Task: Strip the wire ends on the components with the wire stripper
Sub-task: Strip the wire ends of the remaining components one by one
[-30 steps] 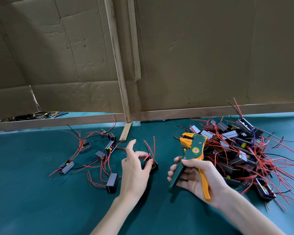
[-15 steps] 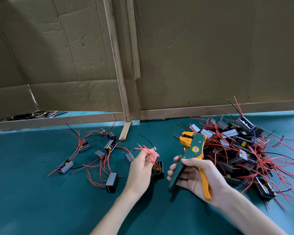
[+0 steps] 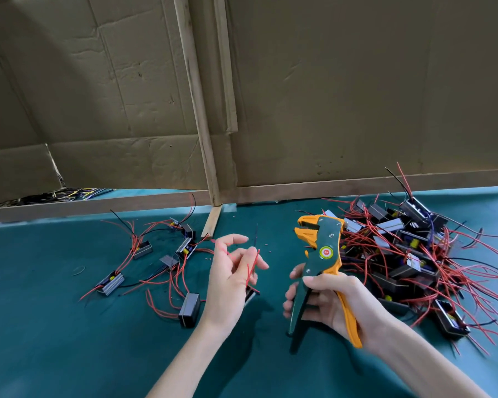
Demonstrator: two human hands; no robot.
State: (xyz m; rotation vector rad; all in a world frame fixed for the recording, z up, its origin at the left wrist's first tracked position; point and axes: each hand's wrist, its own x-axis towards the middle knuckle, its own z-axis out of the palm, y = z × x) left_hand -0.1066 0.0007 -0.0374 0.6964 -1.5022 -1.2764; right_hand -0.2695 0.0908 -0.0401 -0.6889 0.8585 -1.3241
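Item in hand: one small black component [image 3: 250,294], hanging just below the left hand [image 3: 230,280] by its red leads [image 3: 253,265], above the middle of the bench [image 3: 55,326].
Left hand: fingers loosely curled, the red leads pinched among them and sticking up past the fingertips; index finger raised clear.
Right hand [image 3: 331,305]: wrapped round both handles of the wire stripper [image 3: 324,248], near the front edge, right of centre.
Wire stripper: green and orange, head upright and pointing toward the back edge; handles spread, jaws apparently apart with no wire in them.
Gap: lead tips and stripper head are near each other but not touching.
Stock, right end of bench: large tangled pile of components [image 3: 408,254] with red and black leads.
Stock, left half of bench: smaller scattered group of components [image 3: 167,259]; whether their ends are bare cannot be told.
Backdrop: cardboard wall [image 3: 357,96] along the back edge.
Step in hand (judged): presenting a lead, sorting one end out for the tool.
Next move calls for: a single lead held straight, its tip fed squarely between the jaws, then one firm squeeze of the handles.
Progress (judged): early; the large pile probably awaits.
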